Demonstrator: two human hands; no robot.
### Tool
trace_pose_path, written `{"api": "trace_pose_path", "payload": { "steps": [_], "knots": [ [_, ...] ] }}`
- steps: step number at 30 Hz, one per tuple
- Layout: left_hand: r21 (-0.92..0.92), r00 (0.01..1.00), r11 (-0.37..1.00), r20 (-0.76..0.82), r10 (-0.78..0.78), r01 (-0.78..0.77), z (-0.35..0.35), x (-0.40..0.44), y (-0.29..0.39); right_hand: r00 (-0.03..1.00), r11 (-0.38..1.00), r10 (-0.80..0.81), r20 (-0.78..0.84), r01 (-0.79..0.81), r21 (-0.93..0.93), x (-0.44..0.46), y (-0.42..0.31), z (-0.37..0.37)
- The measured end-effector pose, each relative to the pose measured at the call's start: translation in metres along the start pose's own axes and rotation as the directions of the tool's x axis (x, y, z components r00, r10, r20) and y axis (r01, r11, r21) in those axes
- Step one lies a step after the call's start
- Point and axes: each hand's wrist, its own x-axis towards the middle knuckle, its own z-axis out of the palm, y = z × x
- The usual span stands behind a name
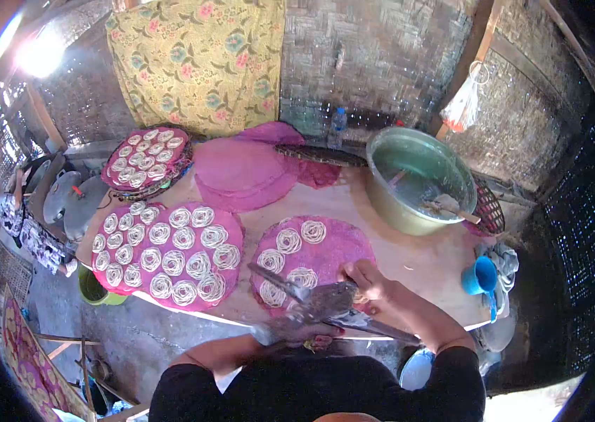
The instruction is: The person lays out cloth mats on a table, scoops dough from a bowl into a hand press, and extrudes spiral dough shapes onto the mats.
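Observation:
In front of my chest is a grey-brown tool with a long dark bar (275, 279) running slantwise through it; it looks like a hand press. My right hand (369, 283) is closed at the upper right of its body. Low on the other side, my left hand (267, 333) is smeared by motion and its fingers do not show clearly. Just beyond the tool lies a round pink mesh sheet (343, 239) bearing several white coiled strand nests (288, 240). The tool covers the sheet's near part.
More pink sheets with coils (183, 261) lie at the left, and a tray of coils (146, 158) behind. Bare pink sheets (241, 172) are stacked mid-back. A large green basin (420, 218) and blue dipper (479, 276) stand right. Another person (23, 218) is far left.

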Motion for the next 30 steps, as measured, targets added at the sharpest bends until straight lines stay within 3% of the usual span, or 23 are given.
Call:
{"api": "trace_pose_path", "payload": {
  "steps": [2, 4, 5, 7, 9, 11, 13, 15, 17, 21, 23, 25, 27, 28, 29, 30],
  "knots": [
    [0.068, 0.998, 0.996, -0.006, -0.061, 0.061, -0.008, -0.003, 0.035, 0.937, 0.953, -0.302, -0.178, 0.292, -0.08, 0.001, -0.053, -0.008],
    [0.174, 0.985, 0.969, -0.007, -0.174, 0.173, -0.007, -0.001, 0.074, 0.799, 0.789, -0.598, -0.055, 0.576, -0.211, 0.019, -0.139, -0.02],
    [0.251, 0.986, 0.955, 0.006, -0.167, 0.16, -0.004, 0.0, 0.09, 0.648, 0.597, -0.748, 0.143, 0.752, -0.28, 0.03, -0.163, -0.024],
    [0.439, 0.993, 0.894, 0.031, -0.112, 0.087, -0.002, 0.002, 0.113, 0.704, 0.65, -0.688, 0.178, 0.706, -0.28, 0.019, -0.196, -0.011],
    [0.672, 0.998, 0.741, 0.06, -0.019, -0.026, 0.001, -0.004, 0.128, 0.749, 0.686, -0.631, 0.202, 0.661, -0.304, 0.014, -0.211, -0.016],
    [0.87, 0.993, 0.481, 0.082, 0.083, -0.112, 0.002, -0.008, 0.141, 0.69, 0.539, -0.7, 0.184, 0.68, -0.497, 0.013, -0.215, -0.027],
    [0.974, 0.977, 0.186, 0.093, 0.192, -0.129, 0.001, -0.012, 0.149, 0.712, 0.587, -0.694, 0.108, 0.646, -0.487, 0.021, -0.198, -0.029],
    [0.996, 0.95, -0.029, 0.093, 0.297, -0.088, -0.002, -0.017, 0.152, 0.748, 0.714, -0.656, -0.105, 0.569, -0.408, 0.028, -0.187, -0.037],
    [0.995, 0.922, -0.093, 0.08, 0.38, -0.048, -0.007, -0.022, 0.154, 0.739, 0.77, -0.626, -0.25, 0.534, -0.349, 0.032, -0.18, -0.045],
    [0.994, 0.875, 0.103, -0.017, 0.483, -0.038, -0.031, -0.041, 0.148, 0.591, 0.791, -0.574, -0.567, 0.221, -0.57, 0.026, -0.147, -0.079],
    [0.99, 0.741, 0.077, 0.036, 0.67, -0.118, -0.089, -0.036, 0.14, 0.362, 0.908, -0.402, -0.841, 0.273, -0.317, 0.006, -0.134, -0.115],
    [0.877, 0.633, 0.476, -0.332, 0.699, -0.066, -0.087, -0.047, 0.149, 0.11, 0.85, -0.109, -0.988, 0.525, -0.035, -0.011, -0.127, -0.145],
    [0.569, 0.452, 0.653, -0.472, 0.757, -0.499, -0.083, -0.014, 0.137, -0.151, 0.655, -0.056, -0.987, 0.741, -0.15, -0.004, -0.101, -0.164],
    [0.614, 0.313, 0.449, -0.322, 0.894, -0.649, -0.087, 0.011, 0.137, -0.222, 0.615, 0.068, -0.973, 0.777, -0.134, 0.005, -0.086, -0.166],
    [0.742, 0.175, 0.304, -0.249, 0.953, -0.597, -0.067, 0.03, 0.152, -0.32, 0.628, 0.194, -0.927, 0.767, -0.133, 0.026, -0.086, -0.158],
    [0.794, 0.112, 0.226, -0.197, 0.974, -0.564, -0.066, 0.04, 0.162, -0.333, 0.618, 0.268, -0.904, 0.78, -0.104, 0.047, -0.075, -0.15]
  ]
}}
